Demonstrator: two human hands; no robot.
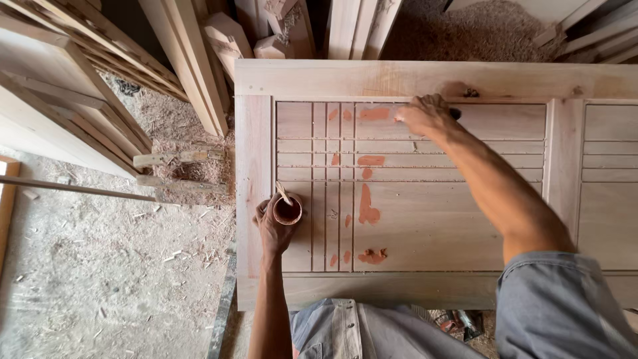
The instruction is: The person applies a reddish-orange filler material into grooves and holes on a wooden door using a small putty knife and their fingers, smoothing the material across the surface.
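Observation:
A pale wooden door panel (432, 219) with carved grooves lies flat before me, dotted with reddish-orange filler patches (367, 206). My left hand (271, 229) grips a small round cup of reddish filler (287, 211) with a thin stick standing in it, resting on the panel's left stile. My right hand (425, 114) reaches to the upper groove of the panel, fingers pressed to the wood beside an orange patch (374, 114). A small dark object shows just behind the fingers; whether the hand holds it is unclear.
Stacked wooden boards and frames (193, 60) lean at the top left and top. Sawdust and shavings (113, 266) cover the floor at left. A thin rod (73, 189) crosses the left side. A second grooved panel section (608, 179) continues at the right.

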